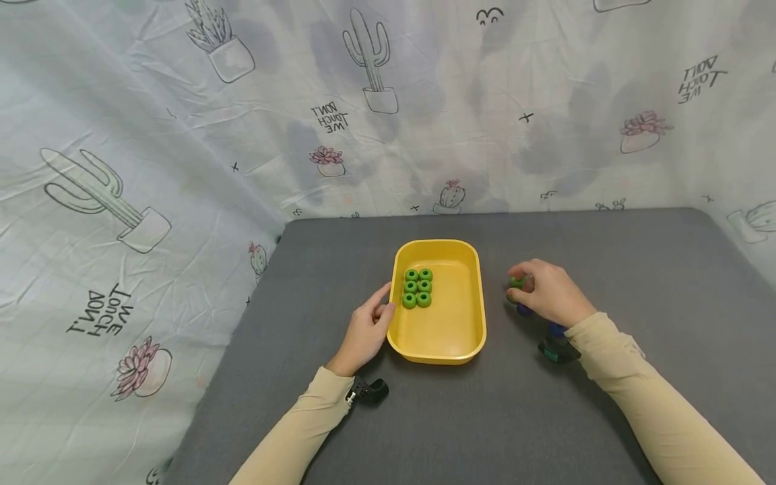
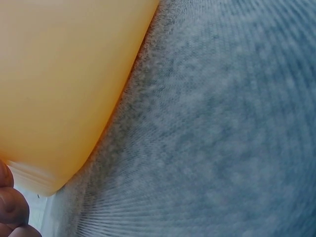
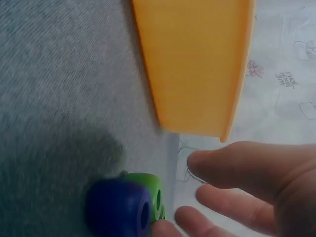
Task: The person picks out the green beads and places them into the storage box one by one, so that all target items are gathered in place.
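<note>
A yellow tray (image 1: 455, 323) sits on the grey table, with several green beads (image 1: 424, 286) in two columns at its left side. My left hand (image 1: 364, 333) touches the tray's left rim with its fingertips. In the left wrist view, bent fingers (image 2: 12, 205) show beside the tray's outer wall (image 2: 64, 89). To the right of the tray, my right hand (image 1: 554, 293) hovers around a green bead (image 1: 516, 282), thumb and fingers parted. The right wrist view shows a blue bead (image 3: 116, 207) in front of a green bead (image 3: 153, 187), both on the table below the fingers.
Another blue piece (image 1: 558, 330) shows partly under my right wrist. Dark wrist straps with camera mounts are on both arms. A white curtain (image 1: 424, 155) printed with cacti hangs behind and left of the grey table (image 1: 339, 249).
</note>
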Action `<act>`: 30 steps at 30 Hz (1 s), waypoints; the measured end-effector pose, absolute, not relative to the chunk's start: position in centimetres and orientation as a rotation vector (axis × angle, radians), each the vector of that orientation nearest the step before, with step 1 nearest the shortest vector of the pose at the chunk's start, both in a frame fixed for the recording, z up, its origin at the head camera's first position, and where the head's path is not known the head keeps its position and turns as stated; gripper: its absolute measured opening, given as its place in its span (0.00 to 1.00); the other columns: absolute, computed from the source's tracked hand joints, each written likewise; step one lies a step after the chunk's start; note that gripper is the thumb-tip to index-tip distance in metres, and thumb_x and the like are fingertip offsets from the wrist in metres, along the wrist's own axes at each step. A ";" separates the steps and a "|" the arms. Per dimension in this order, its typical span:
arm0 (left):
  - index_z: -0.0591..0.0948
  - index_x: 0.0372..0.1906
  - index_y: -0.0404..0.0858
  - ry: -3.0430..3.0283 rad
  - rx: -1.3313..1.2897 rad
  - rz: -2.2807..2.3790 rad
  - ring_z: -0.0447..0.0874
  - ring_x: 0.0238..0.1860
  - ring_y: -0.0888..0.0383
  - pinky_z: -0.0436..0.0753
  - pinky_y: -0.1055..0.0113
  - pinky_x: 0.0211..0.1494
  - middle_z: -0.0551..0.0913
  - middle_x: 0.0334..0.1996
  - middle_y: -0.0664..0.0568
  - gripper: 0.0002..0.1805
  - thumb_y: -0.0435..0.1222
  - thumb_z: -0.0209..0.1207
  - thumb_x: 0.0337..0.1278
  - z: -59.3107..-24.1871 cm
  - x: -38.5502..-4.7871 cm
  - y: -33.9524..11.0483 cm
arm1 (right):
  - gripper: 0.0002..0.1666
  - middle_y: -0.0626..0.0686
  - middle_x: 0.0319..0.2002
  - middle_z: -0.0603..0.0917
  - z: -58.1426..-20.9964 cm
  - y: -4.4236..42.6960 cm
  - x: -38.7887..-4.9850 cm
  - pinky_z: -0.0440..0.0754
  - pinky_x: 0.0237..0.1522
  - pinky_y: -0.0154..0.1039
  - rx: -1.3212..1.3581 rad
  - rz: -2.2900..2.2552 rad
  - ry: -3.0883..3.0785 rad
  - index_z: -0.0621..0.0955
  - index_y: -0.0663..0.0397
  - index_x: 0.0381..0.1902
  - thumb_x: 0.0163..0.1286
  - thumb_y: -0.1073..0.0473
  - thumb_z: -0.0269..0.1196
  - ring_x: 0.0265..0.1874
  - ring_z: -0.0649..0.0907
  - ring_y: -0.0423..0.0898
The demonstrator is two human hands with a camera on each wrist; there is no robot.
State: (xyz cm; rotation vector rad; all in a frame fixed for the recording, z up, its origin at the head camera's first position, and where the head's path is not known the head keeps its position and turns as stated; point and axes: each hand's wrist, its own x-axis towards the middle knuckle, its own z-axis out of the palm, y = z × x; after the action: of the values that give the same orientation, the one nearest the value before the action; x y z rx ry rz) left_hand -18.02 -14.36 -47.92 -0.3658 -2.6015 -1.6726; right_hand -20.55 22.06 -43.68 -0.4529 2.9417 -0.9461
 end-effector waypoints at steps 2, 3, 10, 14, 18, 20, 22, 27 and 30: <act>0.69 0.78 0.38 -2.611 -0.352 -1.673 0.67 0.20 0.65 0.68 0.73 0.29 0.77 0.24 0.42 0.27 0.35 0.54 0.80 -47.4 -17.8 -14.2 | 0.22 0.63 0.50 0.85 -43.8 22.0 -20.6 0.85 0.40 0.51 -0.446 -0.935 2.934 0.84 0.63 0.57 0.70 0.58 0.71 0.41 0.85 0.53; 0.69 0.77 0.35 -2.607 -0.357 -1.675 0.66 0.20 0.66 0.67 0.73 0.29 0.76 0.24 0.40 0.27 0.34 0.53 0.80 -47.0 -17.5 -14.0 | 0.22 0.63 0.50 0.85 -43.9 22.0 -20.5 0.85 0.40 0.51 -0.442 -0.933 2.928 0.84 0.63 0.58 0.70 0.57 0.71 0.41 0.85 0.53; 0.69 0.76 0.31 -2.582 -0.355 -1.718 0.65 0.21 0.67 0.67 0.74 0.30 0.75 0.23 0.41 0.26 0.31 0.53 0.79 -44.6 -16.3 -13.5 | 0.19 0.61 0.48 0.86 -44.7 21.7 -20.6 0.85 0.38 0.49 -0.476 -0.930 2.927 0.85 0.62 0.55 0.69 0.59 0.71 0.38 0.85 0.51; 0.68 0.77 0.31 -2.592 -0.352 -1.724 0.66 0.21 0.67 0.67 0.74 0.30 0.77 0.25 0.34 0.26 0.31 0.53 0.80 -44.6 -16.3 -13.6 | 0.18 0.60 0.47 0.86 -45.0 21.5 -20.6 0.85 0.37 0.47 -0.511 -0.933 2.925 0.86 0.62 0.53 0.68 0.60 0.72 0.38 0.85 0.50; 0.68 0.77 0.32 -2.598 -0.352 -1.730 0.66 0.21 0.67 0.67 0.74 0.30 0.77 0.27 0.29 0.27 0.32 0.52 0.80 -44.7 -16.3 -13.6 | 0.18 0.59 0.46 0.86 -45.3 21.2 -20.7 0.84 0.36 0.45 -0.534 -0.923 2.932 0.86 0.62 0.52 0.66 0.61 0.72 0.36 0.84 0.48; 0.68 0.77 0.32 -2.598 -0.351 -1.729 0.66 0.21 0.67 0.67 0.74 0.30 0.77 0.27 0.29 0.26 0.32 0.52 0.80 -44.7 -16.3 -13.6 | 0.17 0.58 0.46 0.86 -45.4 21.1 -20.7 0.83 0.36 0.44 -0.547 -0.916 2.940 0.86 0.62 0.52 0.66 0.62 0.73 0.35 0.84 0.47; 0.68 0.77 0.32 -2.597 -0.350 -1.724 0.65 0.21 0.67 0.67 0.74 0.29 0.77 0.26 0.32 0.26 0.32 0.53 0.80 -44.7 -16.3 -13.6 | 0.17 0.58 0.45 0.86 -45.5 21.0 -20.8 0.83 0.36 0.44 -0.569 -0.907 2.949 0.86 0.62 0.51 0.65 0.63 0.73 0.34 0.83 0.46; 0.69 0.76 0.32 -2.589 -0.352 -1.708 0.65 0.20 0.67 0.67 0.74 0.29 0.73 0.22 0.47 0.26 0.31 0.53 0.79 -44.6 -16.3 -13.5 | 0.15 0.56 0.44 0.86 -45.6 20.9 -20.7 0.81 0.37 0.44 -0.608 -0.871 2.970 0.87 0.60 0.50 0.65 0.66 0.71 0.33 0.81 0.45; 0.69 0.76 0.31 -2.584 -0.355 -1.704 0.64 0.20 0.67 0.66 0.74 0.29 0.71 0.21 0.53 0.26 0.31 0.53 0.79 -44.5 -16.3 -13.5 | 0.14 0.55 0.44 0.86 -45.6 20.9 -20.7 0.80 0.37 0.45 -0.622 -0.856 2.976 0.88 0.59 0.49 0.64 0.67 0.70 0.33 0.81 0.45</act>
State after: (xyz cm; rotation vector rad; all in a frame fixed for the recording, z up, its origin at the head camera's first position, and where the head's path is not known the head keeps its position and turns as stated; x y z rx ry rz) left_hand -16.33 -13.48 -44.54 -0.3553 -2.5837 -1.7044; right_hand -20.71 20.91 -45.64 -0.6218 2.9760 -0.8559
